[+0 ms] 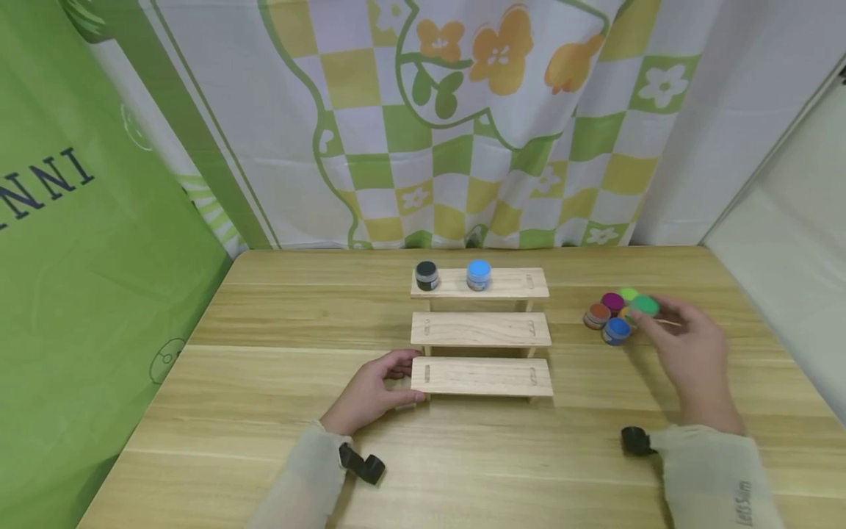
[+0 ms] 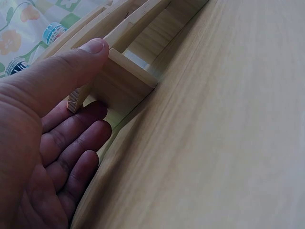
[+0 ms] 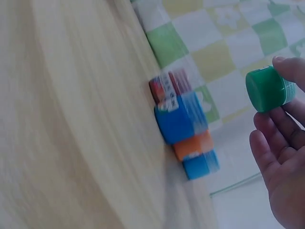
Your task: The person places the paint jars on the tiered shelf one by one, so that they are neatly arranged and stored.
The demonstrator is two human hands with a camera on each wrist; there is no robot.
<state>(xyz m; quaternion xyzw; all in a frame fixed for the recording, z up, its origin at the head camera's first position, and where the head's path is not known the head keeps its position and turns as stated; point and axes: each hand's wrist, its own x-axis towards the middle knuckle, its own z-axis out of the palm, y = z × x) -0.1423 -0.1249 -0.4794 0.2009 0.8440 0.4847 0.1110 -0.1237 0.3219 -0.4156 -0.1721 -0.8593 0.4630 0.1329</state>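
My right hand (image 1: 694, 353) pinches a small green paint pot (image 3: 267, 89) between thumb and fingers, raised off the table in the right wrist view. Just beside it stand several more pots: blue (image 1: 616, 332), reddish-brown (image 1: 597, 316), magenta (image 1: 612, 302) and light green (image 1: 628, 294). At the left end of the lowest step of a three-step wooden stand (image 1: 481, 376), my left hand (image 1: 373, 389) grips the board, thumb at the front edge and fingers round toward the back. A black pot (image 1: 427, 275) and a light blue pot (image 1: 479, 275) sit on the top step.
The stand is on a wood-grain table (image 1: 277, 323). A patterned curtain (image 1: 476, 176) hangs along the back edge, green cloth (image 1: 99, 294) on the left and a white panel (image 1: 786, 220) on the right. Each wrist wears a black strap.
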